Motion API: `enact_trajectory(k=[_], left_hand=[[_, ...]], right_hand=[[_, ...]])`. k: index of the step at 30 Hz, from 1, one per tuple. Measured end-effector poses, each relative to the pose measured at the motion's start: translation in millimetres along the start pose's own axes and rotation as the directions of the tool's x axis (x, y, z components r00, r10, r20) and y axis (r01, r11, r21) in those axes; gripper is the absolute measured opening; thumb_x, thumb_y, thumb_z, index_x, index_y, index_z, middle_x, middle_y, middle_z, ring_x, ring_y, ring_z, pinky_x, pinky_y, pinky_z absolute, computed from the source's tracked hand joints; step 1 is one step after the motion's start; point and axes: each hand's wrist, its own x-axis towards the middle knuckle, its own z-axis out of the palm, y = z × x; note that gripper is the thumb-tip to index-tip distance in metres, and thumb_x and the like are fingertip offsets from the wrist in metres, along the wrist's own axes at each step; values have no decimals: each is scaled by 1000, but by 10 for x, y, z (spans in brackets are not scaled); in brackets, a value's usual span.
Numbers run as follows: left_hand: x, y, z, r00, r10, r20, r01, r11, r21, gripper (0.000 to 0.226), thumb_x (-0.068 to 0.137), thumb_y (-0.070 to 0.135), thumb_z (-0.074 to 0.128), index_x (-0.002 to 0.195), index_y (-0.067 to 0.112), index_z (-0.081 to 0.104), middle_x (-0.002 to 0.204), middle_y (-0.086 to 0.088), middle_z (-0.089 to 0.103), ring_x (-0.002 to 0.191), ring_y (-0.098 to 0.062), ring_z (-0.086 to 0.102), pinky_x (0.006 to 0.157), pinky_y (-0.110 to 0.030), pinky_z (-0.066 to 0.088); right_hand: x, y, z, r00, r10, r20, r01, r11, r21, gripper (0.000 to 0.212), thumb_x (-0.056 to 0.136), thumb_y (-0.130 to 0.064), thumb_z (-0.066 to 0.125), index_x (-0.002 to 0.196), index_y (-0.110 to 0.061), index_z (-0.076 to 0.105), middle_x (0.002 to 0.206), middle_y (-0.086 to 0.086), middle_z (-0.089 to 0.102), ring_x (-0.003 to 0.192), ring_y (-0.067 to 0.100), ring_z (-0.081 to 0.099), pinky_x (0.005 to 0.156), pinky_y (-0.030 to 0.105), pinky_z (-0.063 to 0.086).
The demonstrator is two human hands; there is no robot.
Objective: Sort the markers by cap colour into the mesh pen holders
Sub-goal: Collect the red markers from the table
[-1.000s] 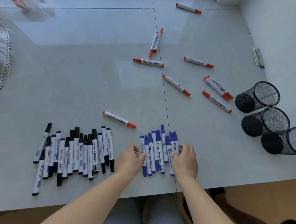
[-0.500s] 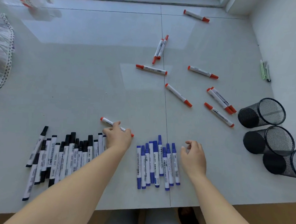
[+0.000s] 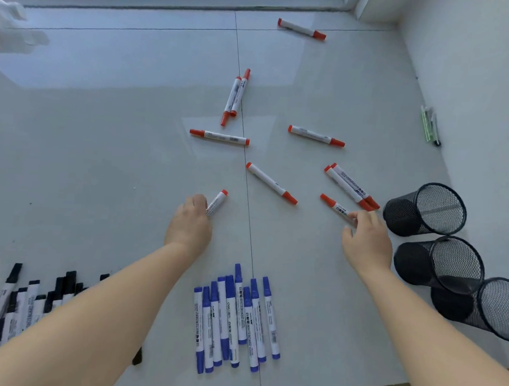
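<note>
My left hand (image 3: 190,225) grips a red-capped marker (image 3: 217,203) at its near end, just above the table's middle. My right hand (image 3: 366,239) pinches the near end of another red-capped marker (image 3: 334,206) beside the mesh holders. Several more red-capped markers (image 3: 271,183) lie scattered over the far half. A row of blue-capped markers (image 3: 236,316) lies side by side near the front edge. Black-capped markers (image 3: 26,302) are lined up at the front left, partly hidden by my left forearm. Three black mesh pen holders (image 3: 425,209) lie on their sides at the right.
The grey table (image 3: 102,155) runs to a white wall on the right. Thin green and dark pens (image 3: 429,125) lie by that wall. A white crumpled thing (image 3: 11,29) sits at the far left corner. The table's front edge is just below the blue row.
Both hands left the blue row and reached forward. The left hand took hold of a red-capped marker and carried it farther out; the right hand reached a red marker near the holders.
</note>
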Motion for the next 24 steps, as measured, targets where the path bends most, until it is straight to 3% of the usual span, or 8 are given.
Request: enact_trajectory(k=[3, 6, 8, 11, 14, 16, 19, 24], left_hand=[[152, 189, 13, 993, 111, 25, -111, 994, -20, 27, 89, 3, 38, 114, 10, 39, 104, -12, 46, 78, -28, 42, 64, -36, 35], [323, 418, -10, 968, 249, 27, -250, 968, 18, 24, 87, -2, 36, 106, 8, 44, 105, -12, 41, 72, -26, 36, 62, -35, 30], [434, 563, -22, 928, 371, 24, -371, 925, 77, 24, 83, -3, 40, 104, 6, 47, 106, -12, 42, 81, -24, 37, 67, -34, 34], [600, 755, -29, 851, 524, 41, -520, 830, 202, 37, 83, 14, 53, 120, 15, 48, 117, -6, 43, 104, -24, 38, 85, -31, 40], [739, 935, -4, 789, 607, 97, -605, 738, 298, 43, 86, 35, 55, 126, 25, 46, 127, 3, 41, 112, -21, 34, 91, -27, 35], [804, 1018, 26, 775, 615, 143, -620, 701, 352, 37, 89, 38, 50, 123, 25, 48, 125, 4, 44, 112, -21, 34, 90, -27, 36], [841, 1085, 65, 787, 580, 210, -611, 685, 397, 33, 92, 38, 45, 118, 18, 49, 115, 0, 50, 108, -22, 39, 86, -32, 41], [713, 1145, 101, 879, 390, 276, -463, 837, 291, 23, 94, 31, 42, 105, 11, 47, 106, -7, 51, 93, -25, 47, 67, -32, 34]], right_hand=[[151, 43, 30, 997, -73, 0, 73, 995, -74, 29, 82, -7, 55, 111, -1, 58, 112, 19, 55, 108, 36, 45, 89, 40, 35], [267, 69, 83, 995, -83, 48, 89, 985, -147, 29, 84, -11, 54, 112, -4, 57, 112, 15, 55, 107, 33, 44, 89, 38, 33], [331, 76, 108, 994, -96, 61, 104, 983, -154, 27, 85, -11, 52, 111, -4, 57, 110, 15, 56, 104, 33, 46, 88, 38, 33], [405, 40, 99, 993, -115, 12, 115, 992, -59, 23, 85, -7, 53, 105, 2, 56, 107, 20, 54, 95, 37, 50, 76, 43, 39], [530, -4, 33, 989, -113, -96, 116, 993, 23, 22, 85, -5, 54, 104, 7, 55, 105, 25, 52, 88, 41, 53, 61, 41, 39], [654, -2, -4, 990, -100, -99, 102, 995, 9, 26, 87, -9, 54, 108, 6, 54, 109, 25, 49, 93, 41, 51, 60, 40, 38], [830, 55, -6, 997, -80, 20, 82, 991, -106, 39, 89, -26, 54, 119, -2, 48, 118, 18, 45, 106, 35, 43, 72, 41, 40], [804, 57, 66, 991, -52, 122, 74, 981, -182, 40, 89, -30, 51, 114, -1, 45, 117, 16, 48, 107, 31, 43, 79, 39, 39]])
